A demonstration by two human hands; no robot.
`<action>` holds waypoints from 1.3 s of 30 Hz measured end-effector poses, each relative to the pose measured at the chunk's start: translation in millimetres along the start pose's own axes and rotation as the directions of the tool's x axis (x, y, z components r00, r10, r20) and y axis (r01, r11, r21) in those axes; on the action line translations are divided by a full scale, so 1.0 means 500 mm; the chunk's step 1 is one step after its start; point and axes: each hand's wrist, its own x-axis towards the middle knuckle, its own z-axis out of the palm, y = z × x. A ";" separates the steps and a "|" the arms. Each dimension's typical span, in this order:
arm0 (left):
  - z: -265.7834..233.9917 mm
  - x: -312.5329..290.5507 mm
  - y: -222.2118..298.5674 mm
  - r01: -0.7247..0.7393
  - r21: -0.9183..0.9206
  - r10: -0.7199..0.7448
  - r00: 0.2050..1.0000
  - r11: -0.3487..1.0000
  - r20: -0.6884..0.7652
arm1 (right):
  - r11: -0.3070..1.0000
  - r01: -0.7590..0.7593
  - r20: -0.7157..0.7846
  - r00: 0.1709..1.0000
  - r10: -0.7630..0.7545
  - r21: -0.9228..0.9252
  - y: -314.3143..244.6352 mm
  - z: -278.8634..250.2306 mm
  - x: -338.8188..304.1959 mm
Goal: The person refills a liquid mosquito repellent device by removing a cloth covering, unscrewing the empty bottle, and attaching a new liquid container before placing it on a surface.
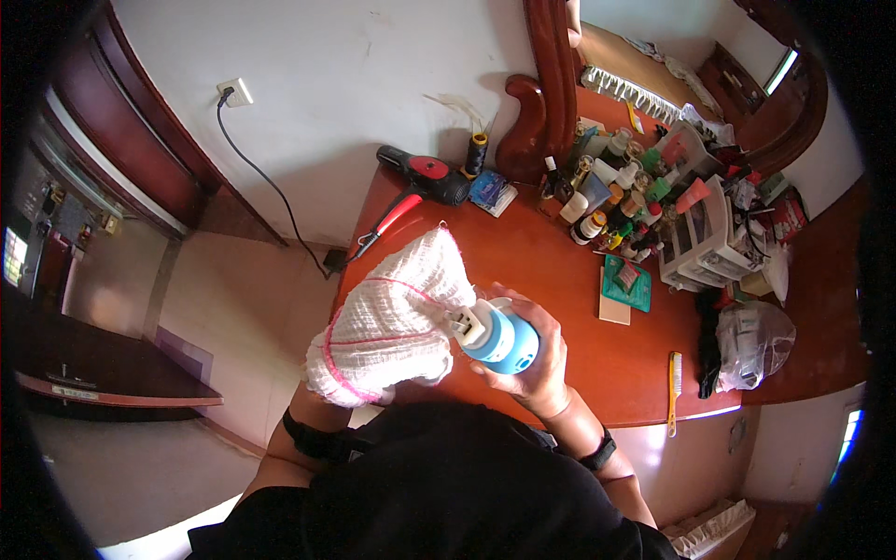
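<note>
A white crinkled cloth [397, 322] with pink stripes is draped over my left hand, above the near left part of the reddish-brown table. The cloth hides the hand and its fingers; only my left forearm [280, 455] shows below it, with a black strap near the wrist. My right hand [544, 359] is wrapped round a light blue bottle [511, 347] with a white spray head [473, 324]. That head is turned toward the cloth and sits right at its right edge; whether they touch I cannot tell.
A black and red hair dryer [425, 177] lies at the back left, beside a thread spool [476, 154]. Several bottles and a white drawer box [705, 238] crowd the back right below the mirror. A yellow comb [674, 392] overhangs the near edge beside a plastic bag [754, 345].
</note>
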 end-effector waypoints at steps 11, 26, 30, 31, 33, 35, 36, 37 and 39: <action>0.032 -0.012 0.062 -0.147 0.469 0.113 0.989 0.871 0.099 | 0.994 -0.098 0.043 0.994 0.101 -0.055 -0.022 -0.003 -0.001; 0.002 -0.007 0.030 -0.145 0.377 0.075 0.978 0.915 0.194 | 0.917 -0.353 0.039 0.935 0.352 0.188 -0.030 -0.006 -0.012; 0.034 -0.006 0.076 -0.200 0.620 0.109 0.977 0.758 0.181 | 0.917 -0.350 0.040 0.936 0.349 0.193 -0.034 -0.008 -0.009; 0.053 -0.003 0.087 -0.197 0.621 0.108 0.978 0.759 0.179 | 0.880 -0.417 0.071 0.909 0.412 0.227 -0.043 -0.011 -0.001; 0.087 0.007 0.102 -0.226 0.844 0.312 0.947 0.487 0.073 | 0.838 -0.485 0.098 0.874 0.476 0.252 -0.046 -0.013 0.002; 0.039 0.015 0.069 -0.240 0.878 0.318 0.942 0.415 0.107 | 0.837 -0.485 0.082 0.873 0.482 0.253 -0.042 -0.014 -0.003; 0.020 0.010 0.059 -0.237 0.882 0.304 0.946 0.406 0.115 | 0.837 -0.485 0.080 0.873 0.482 0.253 -0.039 -0.012 -0.004; 0.001 0.004 0.051 -0.231 0.888 0.290 0.950 0.399 0.117 | 0.869 -0.435 0.060 0.899 0.434 0.237 -0.036 -0.009 -0.002; -0.039 -0.009 0.010 -0.283 0.806 0.354 0.930 0.520 0.098 | 0.898 -0.382 0.040 0.923 0.383 0.220 -0.036 -0.007 0.000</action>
